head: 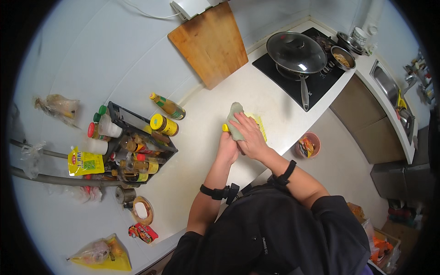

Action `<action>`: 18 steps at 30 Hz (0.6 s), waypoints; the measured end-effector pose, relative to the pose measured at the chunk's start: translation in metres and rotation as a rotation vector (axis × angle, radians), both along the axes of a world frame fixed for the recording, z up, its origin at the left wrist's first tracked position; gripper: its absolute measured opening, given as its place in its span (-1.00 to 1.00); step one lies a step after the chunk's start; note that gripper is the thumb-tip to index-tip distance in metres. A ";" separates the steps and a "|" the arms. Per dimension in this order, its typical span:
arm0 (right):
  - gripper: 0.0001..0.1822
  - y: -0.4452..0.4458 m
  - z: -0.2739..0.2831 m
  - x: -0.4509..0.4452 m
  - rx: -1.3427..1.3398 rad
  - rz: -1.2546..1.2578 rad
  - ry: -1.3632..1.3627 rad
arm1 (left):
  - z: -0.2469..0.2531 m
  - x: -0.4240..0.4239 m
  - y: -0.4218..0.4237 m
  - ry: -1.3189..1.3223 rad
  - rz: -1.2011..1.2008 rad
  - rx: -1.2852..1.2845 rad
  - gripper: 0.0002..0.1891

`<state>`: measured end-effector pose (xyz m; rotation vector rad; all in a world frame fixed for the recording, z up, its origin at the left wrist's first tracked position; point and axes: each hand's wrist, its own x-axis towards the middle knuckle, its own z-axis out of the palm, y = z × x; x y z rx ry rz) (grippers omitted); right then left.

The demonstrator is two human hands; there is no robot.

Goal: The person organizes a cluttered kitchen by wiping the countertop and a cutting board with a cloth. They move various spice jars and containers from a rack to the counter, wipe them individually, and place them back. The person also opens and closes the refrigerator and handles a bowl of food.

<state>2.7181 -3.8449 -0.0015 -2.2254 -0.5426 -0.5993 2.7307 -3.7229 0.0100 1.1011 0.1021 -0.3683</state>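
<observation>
My left hand grips a container whose yellow cap sticks out at its thumb side; the body is mostly hidden by my hands and the cloth. Across it lies a grey-green cloth, pressed down by the extended fingers of my right hand. Both hands are close together above the white countertop. A yellow patterned item shows partly from behind my right hand; what it is, I cannot tell.
A black rack of bottles and jars stands left, beside a yellow-lidded jar and a green-labelled bottle. A wooden cutting board leans on the wall. A lidded frying pan sits on the black cooktop, its handle towards the counter edge.
</observation>
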 end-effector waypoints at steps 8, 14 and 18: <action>-0.61 -0.144 -0.077 0.037 -0.347 -0.005 0.808 | 0.023 0.014 -0.045 0.032 -0.038 -0.013 -0.61; -0.55 -0.192 -0.038 0.039 0.467 -0.101 0.579 | 0.037 0.034 -0.082 0.042 -0.104 0.106 -0.62; -0.34 -0.163 -0.003 0.033 0.159 0.120 0.139 | 0.031 0.043 -0.109 0.057 -0.094 0.116 -0.63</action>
